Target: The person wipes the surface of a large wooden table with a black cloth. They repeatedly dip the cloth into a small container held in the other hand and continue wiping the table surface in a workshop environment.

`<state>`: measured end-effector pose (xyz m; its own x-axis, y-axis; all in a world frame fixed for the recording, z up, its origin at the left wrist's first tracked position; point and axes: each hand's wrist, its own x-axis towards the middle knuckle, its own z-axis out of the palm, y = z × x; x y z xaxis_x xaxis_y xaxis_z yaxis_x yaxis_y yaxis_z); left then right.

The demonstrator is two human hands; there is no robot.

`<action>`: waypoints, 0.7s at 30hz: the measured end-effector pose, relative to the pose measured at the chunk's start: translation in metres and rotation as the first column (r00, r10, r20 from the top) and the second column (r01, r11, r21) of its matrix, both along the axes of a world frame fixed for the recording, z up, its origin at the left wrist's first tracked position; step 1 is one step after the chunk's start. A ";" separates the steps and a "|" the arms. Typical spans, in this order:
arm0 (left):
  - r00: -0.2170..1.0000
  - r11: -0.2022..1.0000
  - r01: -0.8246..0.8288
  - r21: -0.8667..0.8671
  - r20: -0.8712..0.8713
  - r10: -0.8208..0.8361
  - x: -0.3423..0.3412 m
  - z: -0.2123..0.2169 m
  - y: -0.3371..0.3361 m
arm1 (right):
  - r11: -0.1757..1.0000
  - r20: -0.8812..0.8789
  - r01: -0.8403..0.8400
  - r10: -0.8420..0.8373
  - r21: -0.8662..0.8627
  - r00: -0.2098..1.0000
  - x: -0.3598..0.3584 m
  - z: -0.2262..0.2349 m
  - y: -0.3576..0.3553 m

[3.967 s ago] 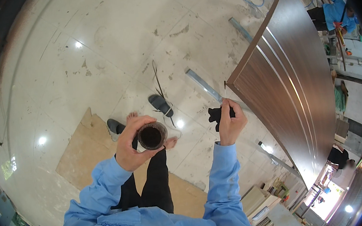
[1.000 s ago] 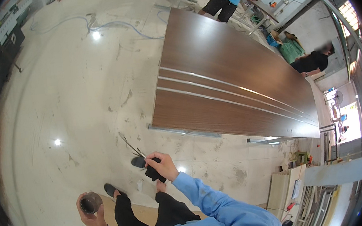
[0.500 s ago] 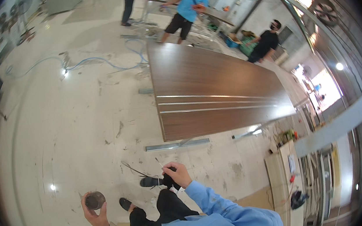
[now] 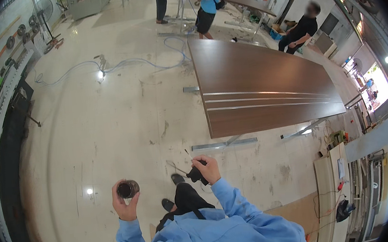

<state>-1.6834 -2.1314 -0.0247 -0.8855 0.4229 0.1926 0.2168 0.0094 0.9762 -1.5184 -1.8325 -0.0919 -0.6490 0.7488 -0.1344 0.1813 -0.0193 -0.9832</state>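
Left hand (image 4: pixel 125 204) wraps a small dark round open-topped can (image 4: pixel 128 189), upright, out to the left. Right hand (image 4: pixel 207 169) closed on a black tool (image 4: pixel 195 174), nearer the long brown wooden panel (image 4: pixel 261 85) ahead-right.

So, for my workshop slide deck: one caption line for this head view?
Person in blue sleeves holds a small dark jar in the left hand and a black tool in the right hand, near a brown panel.

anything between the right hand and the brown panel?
Head view: between the right hand holding a black tool and the brown panel, a grey metal bar lies on bare floor.
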 end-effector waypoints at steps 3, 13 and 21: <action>0.998 0.998 0.054 0.011 0.020 -0.054 -0.005 0.005 0.008 | 1.000 0.118 0.007 -0.007 0.006 0.993 0.017 -0.012 -0.004; 0.949 0.951 0.306 -0.055 0.104 -0.299 -0.008 0.009 0.086 | 0.977 0.268 0.185 -0.151 -0.109 0.951 0.056 -0.051 0.007; 0.914 0.918 0.393 -0.051 0.133 -0.384 -0.006 -0.009 0.133 | 0.992 0.245 0.121 -0.110 -0.031 0.963 0.065 -0.062 0.012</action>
